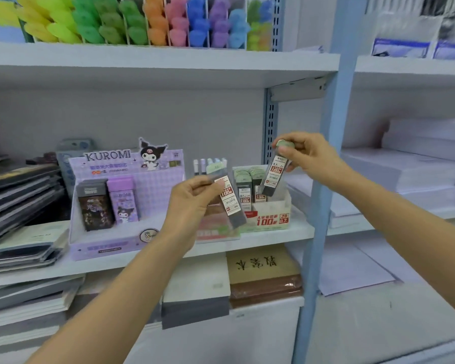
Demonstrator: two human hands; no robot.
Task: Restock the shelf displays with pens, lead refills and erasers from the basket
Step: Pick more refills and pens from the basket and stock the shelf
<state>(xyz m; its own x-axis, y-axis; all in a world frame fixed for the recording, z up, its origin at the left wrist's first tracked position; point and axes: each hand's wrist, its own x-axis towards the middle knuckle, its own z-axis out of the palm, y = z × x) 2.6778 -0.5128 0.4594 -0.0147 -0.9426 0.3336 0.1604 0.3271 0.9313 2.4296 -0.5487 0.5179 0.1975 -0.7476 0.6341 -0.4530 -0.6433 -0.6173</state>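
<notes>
Above the white lead-refill display box (271,215) on the middle shelf (273,236), the right hand (309,157) pinches the green-capped top of a dark lead refill case (273,174), whose lower end hangs tilted just over the cases already standing in the box. Left of that box, the left hand (192,200) is closed around a second refill case (229,198) (possibly more than one, the blur hides it), held slanted in front of the shelf. Further left of the box stands a purple Kuromi display (121,195).
</notes>
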